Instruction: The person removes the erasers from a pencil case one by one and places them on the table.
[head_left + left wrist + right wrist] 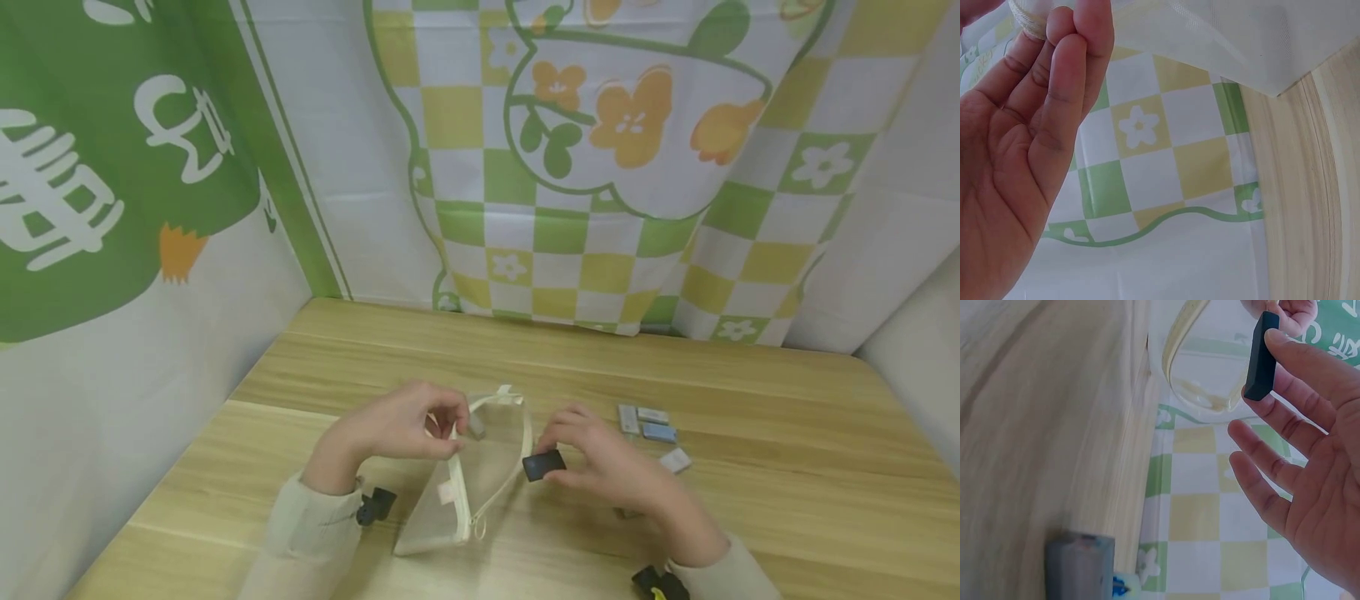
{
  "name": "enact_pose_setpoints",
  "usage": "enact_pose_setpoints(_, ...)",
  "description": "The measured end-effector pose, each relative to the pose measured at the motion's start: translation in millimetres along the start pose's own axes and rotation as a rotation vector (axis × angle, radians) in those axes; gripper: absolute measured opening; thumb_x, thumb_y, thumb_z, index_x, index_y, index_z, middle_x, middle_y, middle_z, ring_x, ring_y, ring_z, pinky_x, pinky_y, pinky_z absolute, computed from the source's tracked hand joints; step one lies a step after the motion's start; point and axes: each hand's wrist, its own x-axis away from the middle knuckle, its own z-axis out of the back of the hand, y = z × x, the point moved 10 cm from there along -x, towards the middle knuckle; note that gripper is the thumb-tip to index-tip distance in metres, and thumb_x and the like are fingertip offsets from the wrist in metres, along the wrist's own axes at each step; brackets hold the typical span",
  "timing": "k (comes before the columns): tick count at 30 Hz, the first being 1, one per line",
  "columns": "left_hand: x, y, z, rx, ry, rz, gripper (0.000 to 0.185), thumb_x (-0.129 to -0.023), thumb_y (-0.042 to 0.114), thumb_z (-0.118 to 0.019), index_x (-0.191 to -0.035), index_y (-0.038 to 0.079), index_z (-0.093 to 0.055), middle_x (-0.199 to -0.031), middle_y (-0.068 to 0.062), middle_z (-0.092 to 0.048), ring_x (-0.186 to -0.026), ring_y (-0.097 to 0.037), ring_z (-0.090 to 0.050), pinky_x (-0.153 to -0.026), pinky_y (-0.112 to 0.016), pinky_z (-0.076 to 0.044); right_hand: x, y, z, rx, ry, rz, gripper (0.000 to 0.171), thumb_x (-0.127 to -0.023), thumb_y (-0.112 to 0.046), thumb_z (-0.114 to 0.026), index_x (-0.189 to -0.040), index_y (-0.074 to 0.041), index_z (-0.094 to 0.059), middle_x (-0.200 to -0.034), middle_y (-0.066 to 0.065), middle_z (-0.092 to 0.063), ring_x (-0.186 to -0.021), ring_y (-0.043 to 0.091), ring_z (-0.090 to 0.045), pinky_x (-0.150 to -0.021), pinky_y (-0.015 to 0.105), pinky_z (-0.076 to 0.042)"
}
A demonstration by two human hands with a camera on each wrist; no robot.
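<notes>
A see-through mesh zip pouch (431, 521) with a cream zipper edge stands on the table, its mouth spread wide. My left hand (390, 423) pinches the near-left rim of that mouth between thumb and fingers; the left wrist view shows its curled fingers (1066, 81) at the edge. Just right of the opening, my right hand (600, 458) holds a small black rectangular block (543, 465) between thumb and fingertips. In the right wrist view the black block (1262, 356) appears as a slim dark bar. A small greyish piece (476, 425) shows inside the pouch near the left fingers.
Right of my right hand lie several small blocks, among them a grey one (628, 419), a blue one (659, 432) and a white one (676, 460). Another is partly hidden below the right wrist. A patterned curtain (555, 250) hangs along the table's far edge.
</notes>
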Motion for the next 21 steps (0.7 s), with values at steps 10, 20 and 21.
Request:
enact_pose_setpoints(10,0.1,-0.9,0.3,-0.004,0.005,0.000,0.007,-0.083,0.013,-0.068,-0.088,0.015,-0.064,-0.080,0.007,-0.062,-0.073,-0.007,-0.058,-0.075,-0.025,-0.056,13,9,6,-0.015,0.003,-0.061,0.024,-0.083,-0.018,-0.079,-0.104,-0.018,-0.068,-0.107,-0.011,-0.063,-0.112,0.014,-0.055,-0.093,0.035,-0.052)
enact_pose_setpoints(20,0.4,-1.3,-0.3,0.000,0.004,0.003,0.007,-0.083,0.013,-0.068,-0.088,0.014,-0.064,-0.079,0.006,-0.061,-0.072,-0.007,-0.058,-0.074,-0.026,-0.056,25,18,10,-0.033,0.016,-0.101,0.024,-0.083,-0.015,-0.078,-0.104,-0.020,-0.068,-0.109,-0.013,-0.062,-0.116,0.020,-0.054,-0.095,0.041,-0.052)
enact_pose_setpoints(21,0.4,-1.2,-0.2,0.000,0.004,0.002,0.006,-0.083,0.013,-0.068,-0.088,0.014,-0.064,-0.079,0.006,-0.061,-0.072,-0.007,-0.058,-0.074,-0.025,-0.056,26,18,11,-0.031,0.020,-0.102,0.024,-0.083,-0.015,-0.078,-0.104,-0.021,-0.068,-0.109,-0.013,-0.062,-0.116,0.018,-0.054,-0.095,0.041,-0.052)
